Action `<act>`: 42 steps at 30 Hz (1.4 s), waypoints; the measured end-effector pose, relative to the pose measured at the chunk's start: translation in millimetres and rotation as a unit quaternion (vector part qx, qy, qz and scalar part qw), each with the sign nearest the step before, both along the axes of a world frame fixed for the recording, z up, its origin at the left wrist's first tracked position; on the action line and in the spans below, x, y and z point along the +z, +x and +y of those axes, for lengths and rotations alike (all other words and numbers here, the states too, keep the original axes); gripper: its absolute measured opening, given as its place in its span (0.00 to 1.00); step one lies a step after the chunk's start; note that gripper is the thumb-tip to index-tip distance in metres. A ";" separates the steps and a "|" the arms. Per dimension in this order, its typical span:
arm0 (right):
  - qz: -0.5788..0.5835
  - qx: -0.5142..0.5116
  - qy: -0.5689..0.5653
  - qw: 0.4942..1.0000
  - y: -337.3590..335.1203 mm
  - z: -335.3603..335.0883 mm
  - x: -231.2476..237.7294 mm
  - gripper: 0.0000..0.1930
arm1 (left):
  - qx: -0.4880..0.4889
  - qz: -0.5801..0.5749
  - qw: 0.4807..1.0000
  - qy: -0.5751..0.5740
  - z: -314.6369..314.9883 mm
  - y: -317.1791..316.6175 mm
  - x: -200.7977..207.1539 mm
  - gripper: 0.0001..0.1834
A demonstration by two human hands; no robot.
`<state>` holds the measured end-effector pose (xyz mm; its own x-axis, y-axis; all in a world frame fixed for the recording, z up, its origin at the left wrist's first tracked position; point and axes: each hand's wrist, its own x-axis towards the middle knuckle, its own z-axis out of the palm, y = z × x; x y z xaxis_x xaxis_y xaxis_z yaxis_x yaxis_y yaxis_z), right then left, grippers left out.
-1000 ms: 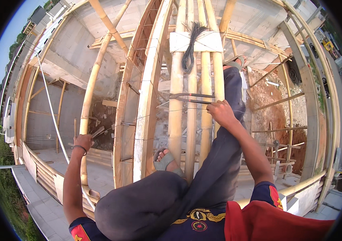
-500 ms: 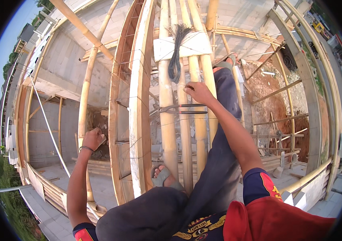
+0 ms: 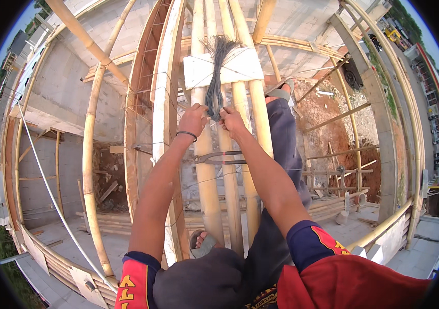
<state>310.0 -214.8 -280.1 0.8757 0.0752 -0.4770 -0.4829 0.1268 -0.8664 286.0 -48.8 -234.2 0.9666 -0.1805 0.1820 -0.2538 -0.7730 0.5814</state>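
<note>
A bundle of dark grey tie wire [image 3: 215, 85] is hanging lengthwise down the bamboo poles [image 3: 229, 170], its strands fanning out at the top over a pale flat board [image 3: 240, 64] and narrowing toward the lower end, where it is being pinched from both sides. Just below it, a pair of dark metal pincers [image 3: 219, 158] is lying crosswise over the poles, handles pointing right and slightly spread.
</note>
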 end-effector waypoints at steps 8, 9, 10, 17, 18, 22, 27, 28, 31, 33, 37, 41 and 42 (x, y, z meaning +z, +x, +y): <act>-0.032 -0.009 -0.007 0.999 -4.9 2.5 13.3 0.13 | -0.044 -0.082 0.996 0.002 -7.5 5.5 -20.4 0.10; -0.037 -0.008 -0.019 0.999 -5.2 2.8 15.2 0.13 | -0.043 -0.088 0.995 -0.009 -6.7 6.0 -20.4 0.10; -0.042 -0.007 -0.027 0.999 -4.8 2.7 16.5 0.13 | -0.038 -0.074 0.996 -0.040 -4.9 7.0 -20.0 0.10; -0.049 0.006 -0.070 0.996 0.0 -0.9 13.1 0.11 | 0.006 0.027 0.989 -0.144 11.0 12.2 -13.5 0.09; -0.062 0.010 -0.064 0.996 0.2 -0.6 12.2 0.11 | 0.020 0.051 0.988 -0.143 11.1 13.2 -12.7 0.08; -0.056 0.003 -0.056 0.997 0.0 1.5 10.5 0.12 | 0.028 0.082 0.986 -0.141 6.0 16.9 -11.8 0.07; -0.053 -0.003 -0.060 0.997 0.0 2.1 8.4 0.12 | 0.034 0.091 0.991 -0.094 -1.4 19.3 -17.5 0.08; -0.054 -0.003 -0.058 0.997 0.0 2.5 7.7 0.12 | 0.034 0.061 0.994 -0.086 -1.7 19.5 -19.3 0.08; -0.060 -0.010 -0.066 0.996 1.3 4.4 4.9 0.14 | 0.024 -0.029 0.997 -0.068 -0.7 22.4 -25.6 0.08; -0.067 -0.016 -0.075 0.995 1.8 6.0 3.0 0.15 | 0.015 -0.054 0.997 -0.055 0.7 24.5 -29.9 0.08; -0.070 -0.023 -0.082 0.994 1.7 7.2 0.7 0.15 | 0.027 -0.039 0.998 -0.052 3.0 27.3 -33.6 0.09; -0.056 -0.019 -0.084 0.995 1.9 6.2 0.1 0.12 | 0.037 -0.008 0.998 -0.051 4.9 24.7 -27.5 0.09; -0.064 -0.017 -0.084 0.994 2.1 6.1 -0.2 0.12 | 0.039 -0.001 0.998 -0.053 4.9 24.4 -24.8 0.09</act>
<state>312.0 -208.7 -280.3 0.9310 -0.0268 -0.3641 -0.3645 -0.0108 -0.9312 310.4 -43.9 -259.0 0.9765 -0.0849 0.1982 -0.1971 -0.7243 0.6607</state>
